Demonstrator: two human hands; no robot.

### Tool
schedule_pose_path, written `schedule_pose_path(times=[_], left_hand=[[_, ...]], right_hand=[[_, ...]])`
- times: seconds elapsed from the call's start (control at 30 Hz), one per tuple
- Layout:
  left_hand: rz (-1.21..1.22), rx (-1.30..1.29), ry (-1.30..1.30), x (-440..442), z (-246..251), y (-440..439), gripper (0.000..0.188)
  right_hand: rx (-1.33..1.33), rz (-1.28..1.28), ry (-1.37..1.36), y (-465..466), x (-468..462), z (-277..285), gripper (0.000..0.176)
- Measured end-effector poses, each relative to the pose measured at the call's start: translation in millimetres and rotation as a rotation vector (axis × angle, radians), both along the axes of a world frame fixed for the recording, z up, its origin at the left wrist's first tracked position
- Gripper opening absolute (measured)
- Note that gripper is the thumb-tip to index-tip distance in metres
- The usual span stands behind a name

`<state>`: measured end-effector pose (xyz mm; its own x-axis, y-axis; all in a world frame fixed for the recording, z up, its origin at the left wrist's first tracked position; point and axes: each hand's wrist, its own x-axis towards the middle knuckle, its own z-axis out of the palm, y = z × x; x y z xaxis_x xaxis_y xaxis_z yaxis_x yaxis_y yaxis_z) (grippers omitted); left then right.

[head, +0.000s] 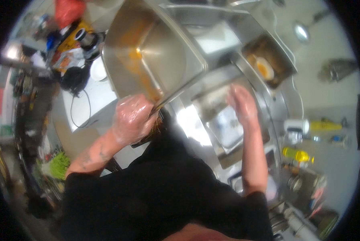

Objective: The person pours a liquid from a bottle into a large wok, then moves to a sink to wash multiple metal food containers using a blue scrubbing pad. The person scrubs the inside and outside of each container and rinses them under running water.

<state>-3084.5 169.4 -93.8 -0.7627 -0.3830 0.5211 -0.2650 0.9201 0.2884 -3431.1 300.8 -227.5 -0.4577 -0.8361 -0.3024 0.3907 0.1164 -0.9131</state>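
My left hand (134, 119), in a clear plastic glove, grips the near rim of a large stainless steel tub (168, 45). The tub is tilted, and orange residue streaks its inner wall and corner. Just under that hand shows a brown, bristly thing (156, 128), mostly hidden. My right hand (243, 104) is held out over a steel sink or pan (210, 99) with a greyish bottom, its fingers blurred and a little apart. Nothing shows in it. Whether it touches anything below cannot be made out.
Beyond my right hand sits a small steel pan (283, 66) with brown contents and an orange-stained white bowl or ladle (264, 68). Yellow bottles (297, 155) stand at the right. Leftward are a looped cable (90, 108), a red bag (70, 13) and green vegetables (59, 165).
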Motion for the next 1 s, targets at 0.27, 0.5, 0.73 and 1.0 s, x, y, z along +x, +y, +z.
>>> schedule_pose_path(times=[0.27, 0.5, 0.73, 1.0], left_hand=[[-0.622, 0.026, -0.395, -64.3, 14.7, 46.8, 0.016], [-0.840, -0.220, -0.884, -142.2, -27.8, 28.2, 0.019], [-0.360, -0.124, -0.389, -166.4, -79.0, 2.0, 0.049], [0.072, 1.079, -0.219, -178.7, -171.4, 17.3, 0.018]], right_hand=[[-0.016, 0.165, 0.160, 41.9, -36.6, 65.6, 0.065], [0.225, -0.100, 0.027, 112.5, -16.4, -63.0, 0.039], [0.108, -0.561, -0.378, 126.1, 40.3, -147.3, 0.028], [0.064, -0.671, -0.657, 90.2, 64.1, -175.0, 0.033]])
